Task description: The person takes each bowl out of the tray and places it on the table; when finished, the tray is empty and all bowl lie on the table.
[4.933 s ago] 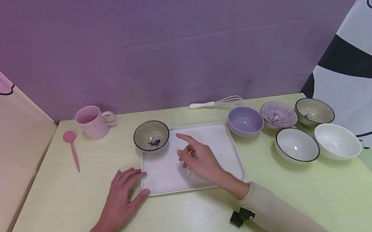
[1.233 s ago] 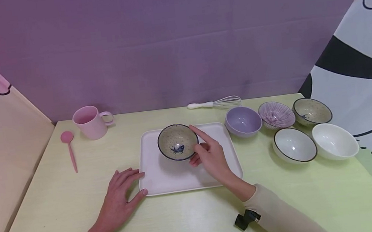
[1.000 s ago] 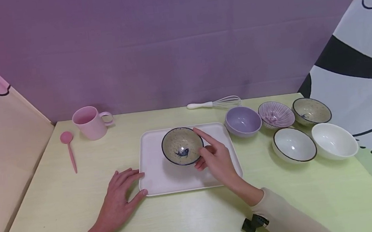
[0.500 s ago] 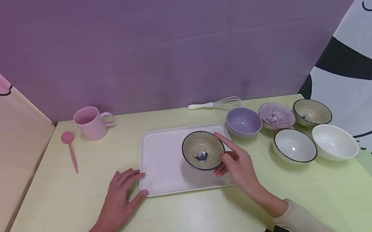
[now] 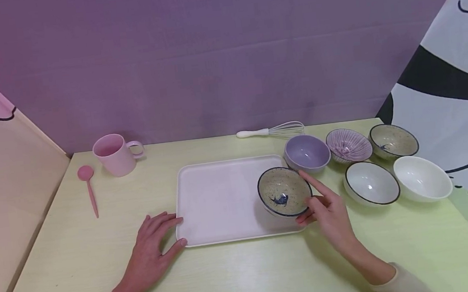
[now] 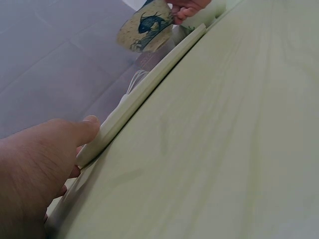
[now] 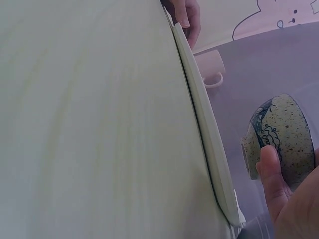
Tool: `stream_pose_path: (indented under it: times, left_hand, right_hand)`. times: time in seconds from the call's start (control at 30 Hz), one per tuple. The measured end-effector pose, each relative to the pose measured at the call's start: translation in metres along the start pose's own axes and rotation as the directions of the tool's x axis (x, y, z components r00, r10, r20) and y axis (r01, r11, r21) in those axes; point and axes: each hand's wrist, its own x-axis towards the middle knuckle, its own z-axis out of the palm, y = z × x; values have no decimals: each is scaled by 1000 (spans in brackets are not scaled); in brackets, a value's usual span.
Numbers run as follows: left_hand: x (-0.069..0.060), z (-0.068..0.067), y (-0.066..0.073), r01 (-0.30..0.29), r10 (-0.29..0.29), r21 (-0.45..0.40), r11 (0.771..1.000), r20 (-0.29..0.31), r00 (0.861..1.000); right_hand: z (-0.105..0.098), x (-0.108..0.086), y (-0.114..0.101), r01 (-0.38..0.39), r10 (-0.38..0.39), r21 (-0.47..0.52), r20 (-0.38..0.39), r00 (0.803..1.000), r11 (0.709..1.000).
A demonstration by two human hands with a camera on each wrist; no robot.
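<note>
My right hand (image 5: 327,217) holds a beige speckled bowl (image 5: 284,195) with a dark rim and a blue fish inside. The bowl hangs over the right part of a white rectangular tray (image 5: 218,200), clear of its surface. In the right wrist view, a thumb (image 7: 270,167) lies against the outer wall of this bowl (image 7: 286,132); the other fingers are mostly hidden. My left hand (image 5: 150,245) rests at the tray's left edge, its fingers loosely spread. From the left wrist, the thumb (image 6: 84,130) touches the tray rim (image 6: 144,94).
Right of the tray stand a purple bowl (image 5: 306,152), a striped bowl (image 5: 349,145), another speckled bowl (image 5: 393,140), a dark-rimmed white bowl (image 5: 370,183) and a plain white bowl (image 5: 422,177). A whisk (image 5: 271,130) lies behind; a pink mug (image 5: 115,156) and pink spoon (image 5: 89,187) are left.
My right hand has taken hold of the speckled bowl, earlier at the tray's back left corner, and carried it right across the tray. My left hand has stayed at the tray's edge.
</note>
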Motion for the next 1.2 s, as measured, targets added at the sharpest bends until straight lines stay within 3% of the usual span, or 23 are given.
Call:
stream_pose_path:
  times: [0.23,0.73,1.2]
  left_hand:
    - [0,0,-1,-8,8,-4,1000,-6,1000]
    - [0,1,-4,0,0,1,1000,4,1000]
    - [0,1,-4,-4,4,7,1000,4,1000]
  right_hand:
    - [-18,-4,4,-58,57,-27,-40,998,998]
    - [-53,-10,13,-69,66,-26,-95,993,997]
    - [-73,-13,22,-68,61,-75,-102,993,995]
